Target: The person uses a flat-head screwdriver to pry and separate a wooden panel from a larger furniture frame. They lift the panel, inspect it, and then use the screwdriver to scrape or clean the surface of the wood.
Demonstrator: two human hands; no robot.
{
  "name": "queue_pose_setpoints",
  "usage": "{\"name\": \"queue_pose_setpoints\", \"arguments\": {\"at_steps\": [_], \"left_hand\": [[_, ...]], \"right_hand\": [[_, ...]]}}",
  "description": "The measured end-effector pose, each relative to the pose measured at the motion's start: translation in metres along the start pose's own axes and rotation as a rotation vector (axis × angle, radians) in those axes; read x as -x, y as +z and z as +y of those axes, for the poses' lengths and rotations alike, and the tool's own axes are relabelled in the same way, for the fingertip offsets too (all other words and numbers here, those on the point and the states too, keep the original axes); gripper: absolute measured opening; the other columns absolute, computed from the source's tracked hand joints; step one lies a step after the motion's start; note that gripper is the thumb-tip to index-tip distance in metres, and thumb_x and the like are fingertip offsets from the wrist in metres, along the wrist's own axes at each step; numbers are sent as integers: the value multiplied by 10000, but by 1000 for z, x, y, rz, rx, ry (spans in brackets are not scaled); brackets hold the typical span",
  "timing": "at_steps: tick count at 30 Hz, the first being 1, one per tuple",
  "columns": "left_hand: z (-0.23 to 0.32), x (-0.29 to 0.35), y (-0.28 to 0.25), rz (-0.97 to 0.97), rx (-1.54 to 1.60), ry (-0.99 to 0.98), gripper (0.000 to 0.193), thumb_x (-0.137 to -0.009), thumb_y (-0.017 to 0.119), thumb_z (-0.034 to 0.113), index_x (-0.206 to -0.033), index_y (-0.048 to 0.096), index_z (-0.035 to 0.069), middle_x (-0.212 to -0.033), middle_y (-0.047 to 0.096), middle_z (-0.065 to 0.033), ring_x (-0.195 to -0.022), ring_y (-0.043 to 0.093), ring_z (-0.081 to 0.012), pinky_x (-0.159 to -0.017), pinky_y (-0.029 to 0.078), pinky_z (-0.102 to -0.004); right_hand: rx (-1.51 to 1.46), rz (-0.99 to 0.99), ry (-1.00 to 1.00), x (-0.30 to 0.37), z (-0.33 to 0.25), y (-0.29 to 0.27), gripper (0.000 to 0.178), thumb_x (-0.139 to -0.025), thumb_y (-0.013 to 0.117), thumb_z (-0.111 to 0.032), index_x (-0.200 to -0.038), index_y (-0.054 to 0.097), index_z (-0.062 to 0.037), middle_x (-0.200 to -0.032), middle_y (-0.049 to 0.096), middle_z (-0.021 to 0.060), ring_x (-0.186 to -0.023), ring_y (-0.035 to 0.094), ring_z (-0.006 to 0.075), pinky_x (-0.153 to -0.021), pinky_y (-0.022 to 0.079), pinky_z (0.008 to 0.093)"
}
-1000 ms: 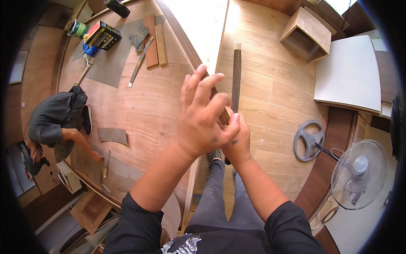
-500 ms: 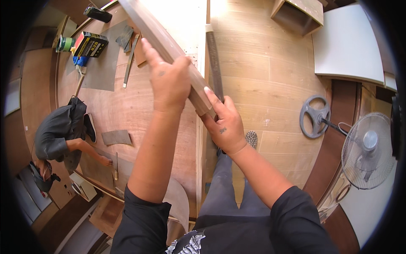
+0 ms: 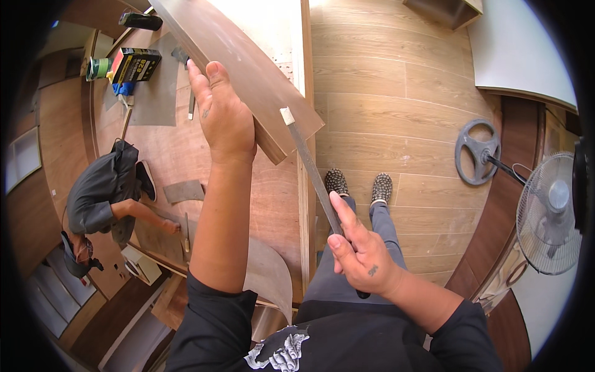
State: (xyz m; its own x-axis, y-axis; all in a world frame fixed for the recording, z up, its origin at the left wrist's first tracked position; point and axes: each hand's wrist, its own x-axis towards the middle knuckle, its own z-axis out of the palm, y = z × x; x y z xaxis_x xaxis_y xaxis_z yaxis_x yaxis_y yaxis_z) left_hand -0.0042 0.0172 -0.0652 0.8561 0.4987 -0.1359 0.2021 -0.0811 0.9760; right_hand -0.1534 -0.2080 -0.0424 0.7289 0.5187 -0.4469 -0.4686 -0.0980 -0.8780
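In front of me a brown wooden board (image 3: pixel 248 59) is held at a slant over the workbench, its near end toward me. My left hand (image 3: pixel 226 124) grips the board along its left edge, thumb pointing away from me; some of its fingers are hidden. Lower right, my right hand (image 3: pixel 359 257) is closed around a long dark flat file (image 3: pixel 313 167). The file's far tip is white and overlaps the board's near corner in view; whether they touch I cannot tell.
A black box (image 3: pixel 141 64), a green tape roll (image 3: pixel 97 68) and a metal strip (image 3: pixel 191 105) lie on the bench (image 3: pixel 161 149). At left a co-worker (image 3: pixel 102 186) bends over, one hand near a thin tool (image 3: pixel 186 232). Rightward stand a grey wheel-shaped base (image 3: pixel 477 152) and a fan (image 3: pixel 551 211).
My right hand has come off the board's near end and drawn back toward me with the file. The board has turned, showing more of its broad face.
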Motion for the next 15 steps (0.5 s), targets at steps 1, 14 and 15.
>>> {"name": "queue_pose_setpoints", "arguments": {"at_steps": [1, 14, 15], "left_hand": [[-2, -1, 0, 3, -4, 1, 792, -1080, 394, 485, -1602, 50, 0, -1575, 326, -221, -1418, 380, -278, -1154, 335, -335], [-9, -4, -7, 6, -8, 60, 844, -1063, 368, 560, -1595, 58, -17, -1574, 335, -212, -1434, 357, -272, -1163, 314, -326], [-11, -5, -7, 2, 1, 63, 843, -1063, 368, 558, -1595, 57, -17, -1574, 334, -215, -1435, 355, -271, -1163, 312, -326]], "right_hand": [[-20, -7, -4, 2, -4, 1, 575, -1035, 526, -108, -1554, 306, 9, -1510, 477, 219, -1187, 634, 314, -987, 462, 293], [81, -1, -152, -5, -5, 14, 600, -1002, 536, -40, -1557, 313, 3, -1464, 514, 225, -828, 657, 317, -790, 524, 331], [104, 4, -170, -9, -5, 15, 603, -1001, 538, -42, -1558, 311, 1, -1450, 522, 232, -821, 655, 320, -782, 524, 337]]}}
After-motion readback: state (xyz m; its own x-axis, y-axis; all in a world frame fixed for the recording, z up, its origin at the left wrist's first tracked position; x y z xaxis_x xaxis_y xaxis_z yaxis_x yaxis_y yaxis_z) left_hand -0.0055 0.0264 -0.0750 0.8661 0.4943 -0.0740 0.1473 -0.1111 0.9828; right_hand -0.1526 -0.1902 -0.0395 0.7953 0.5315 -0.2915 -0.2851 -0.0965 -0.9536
